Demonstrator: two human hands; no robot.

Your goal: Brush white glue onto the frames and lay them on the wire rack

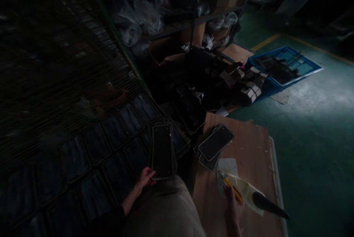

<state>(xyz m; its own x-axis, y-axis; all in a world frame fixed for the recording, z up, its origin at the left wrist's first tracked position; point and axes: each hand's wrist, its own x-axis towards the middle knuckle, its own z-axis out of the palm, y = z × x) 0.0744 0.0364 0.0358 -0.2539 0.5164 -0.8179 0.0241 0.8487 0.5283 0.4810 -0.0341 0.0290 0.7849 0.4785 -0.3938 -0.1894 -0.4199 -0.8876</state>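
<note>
The dark panel (162, 150) lay beyond the person's knee, off the left edge of the tabletop (251, 156), with its near left corner pinched between the thumb and fingers of the left hand (145, 177). Handling it well seemed to call for a light, firm pinch on the rim alone, the panel level so that those under it did not slide, and the tool's tip well clear of its face. The panel was flat and oblong, with rounded corners, a thin pale border and small marks near its ends; poor light hid finer detail. The right hand (234, 204) was closed around a yellow-handled tool (232, 187) above the tabletop; whether its tips were parted could not be told. Similar panels (216, 142) overlapped at the tabletop's far left corner, beside a white sheet (229, 166). A tapered, black-ended object (267, 203) reached past the right edge. Farther out, beyond the far right corner, stood a blue crate (302, 78).
</note>
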